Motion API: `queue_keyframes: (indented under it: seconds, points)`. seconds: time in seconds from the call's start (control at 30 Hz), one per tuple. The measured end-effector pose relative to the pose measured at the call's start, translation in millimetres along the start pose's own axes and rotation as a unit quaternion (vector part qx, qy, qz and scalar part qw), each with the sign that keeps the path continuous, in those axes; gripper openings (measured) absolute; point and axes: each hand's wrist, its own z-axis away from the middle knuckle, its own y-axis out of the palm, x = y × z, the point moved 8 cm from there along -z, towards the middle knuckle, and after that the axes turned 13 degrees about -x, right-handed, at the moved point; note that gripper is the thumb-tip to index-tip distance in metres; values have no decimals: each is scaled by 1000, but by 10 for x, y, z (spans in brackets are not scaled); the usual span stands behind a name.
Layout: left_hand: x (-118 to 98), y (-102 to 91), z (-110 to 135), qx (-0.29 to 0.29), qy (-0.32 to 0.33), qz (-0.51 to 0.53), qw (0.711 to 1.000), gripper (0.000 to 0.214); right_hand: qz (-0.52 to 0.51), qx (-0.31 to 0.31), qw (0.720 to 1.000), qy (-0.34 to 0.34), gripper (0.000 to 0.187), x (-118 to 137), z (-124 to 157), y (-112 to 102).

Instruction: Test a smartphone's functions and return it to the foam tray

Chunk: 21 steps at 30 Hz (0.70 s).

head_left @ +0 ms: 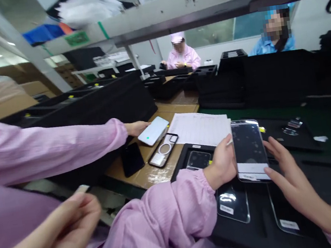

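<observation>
My left hand holds a smartphone upright by its left edge. The phone has a dark, speckled front, a pale band near the bottom and a small label. On its other side my right hand has fingers spread; the thumb meets the lower right edge. Beneath my hands, a phone with a white label lies in a black tray. Another labelled phone lies to its right, partly covered by my right hand.
From the left, a co-worker's hand touches a pale phone. Beside it are a phone case, a dark phone and paper sheets. Another person's hand nearby pinches a small white piece. A shelf beam crosses above.
</observation>
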Motion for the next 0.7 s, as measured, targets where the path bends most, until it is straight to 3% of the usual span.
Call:
queue_keyframes:
  seconds: [0.2, 0.37, 0.57, 0.7]
  points:
    - [-77, 40, 53, -19, 2, -5, 1000, 53, -13, 62, 995, -75, 75, 248, -2, 93]
    - [-96, 55, 90, -32, 18, -22, 999, 53, 31, 64, 991, -111, 84, 365, -13, 140]
    - [-77, 82, 99, -15, 25, -28, 999, 53, 22, 7, 998, -64, 73, 272, -35, 85]
    - [-86, 81, 96, -16, 26, -26, 999, 53, 23, 1, 998, -62, 72, 261, -41, 93]
